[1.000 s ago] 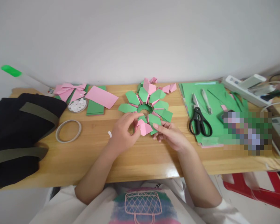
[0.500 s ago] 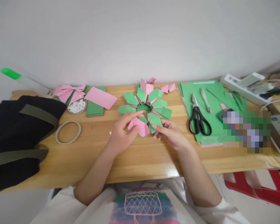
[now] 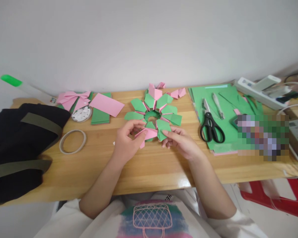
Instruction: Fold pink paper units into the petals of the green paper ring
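From my head view, my left fingers [image 3: 136, 139] pinch a folded pink paper [image 3: 152, 133] at the six o'clock edge of the paper ring [image 3: 151, 113]; my right fingers [image 3: 173, 136] pinch its five o'clock green petal [image 3: 164, 125]. Black-handled scissors [image 3: 210, 127] lie towards three o'clock.

Olive-banded black fabric [image 3: 16, 142] lies at far left, and a white power strip [image 3: 259, 94] sits at back right.

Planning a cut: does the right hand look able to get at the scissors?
Probably yes: the scissors lie uncovered with nothing visible in between, though the right hand pinches a green flap.
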Motion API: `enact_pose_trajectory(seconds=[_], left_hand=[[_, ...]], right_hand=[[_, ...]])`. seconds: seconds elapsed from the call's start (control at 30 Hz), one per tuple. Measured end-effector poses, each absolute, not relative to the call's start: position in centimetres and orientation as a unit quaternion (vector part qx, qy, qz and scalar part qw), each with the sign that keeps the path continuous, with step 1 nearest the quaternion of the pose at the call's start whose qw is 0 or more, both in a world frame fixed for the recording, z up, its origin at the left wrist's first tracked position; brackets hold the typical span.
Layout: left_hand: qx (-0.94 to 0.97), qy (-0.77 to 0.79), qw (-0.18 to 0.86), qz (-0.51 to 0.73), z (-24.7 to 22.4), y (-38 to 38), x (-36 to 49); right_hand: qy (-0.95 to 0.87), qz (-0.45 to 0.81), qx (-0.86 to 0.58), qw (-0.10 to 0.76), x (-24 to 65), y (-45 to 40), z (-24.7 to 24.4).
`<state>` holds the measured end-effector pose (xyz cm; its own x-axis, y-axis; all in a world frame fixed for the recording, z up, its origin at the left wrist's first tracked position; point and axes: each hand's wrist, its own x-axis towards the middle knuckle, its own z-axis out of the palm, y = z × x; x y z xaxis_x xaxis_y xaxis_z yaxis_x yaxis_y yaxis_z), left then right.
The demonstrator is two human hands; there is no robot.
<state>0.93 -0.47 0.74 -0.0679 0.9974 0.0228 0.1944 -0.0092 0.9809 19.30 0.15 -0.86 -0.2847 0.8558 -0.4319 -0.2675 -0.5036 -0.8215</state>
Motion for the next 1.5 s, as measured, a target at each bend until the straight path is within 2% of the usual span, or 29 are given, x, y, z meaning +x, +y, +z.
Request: enact_pose_trajectory(seconds=[0.23, 0.57, 0.9, 1.5], left_hand=[[0.48, 0.553, 0.51, 0.451, 1.1, -0.5, 0.9], [0.462, 0.572, 0.551, 0.395, 1.5, -0.8, 0.5], [0.481, 0.566, 0.491, 0.455, -0.4, -2.2, 0.9], [0.507, 0.517, 0.518, 0.456, -1.2, -2.8, 0.6]], right_hand=[[-0.293, 0.74, -0.466, 0.386, 19.4, 0.1, -0.9], [-0.286, 0.77, -0.438, 0.365, 19.3, 0.2, -1.3], [-0.289, 0.763, -0.435, 0.381, 18.8, 0.1, -1.4], [-0.339, 0.721, -0.456, 0.397, 19.0, 0.0, -1.7]])
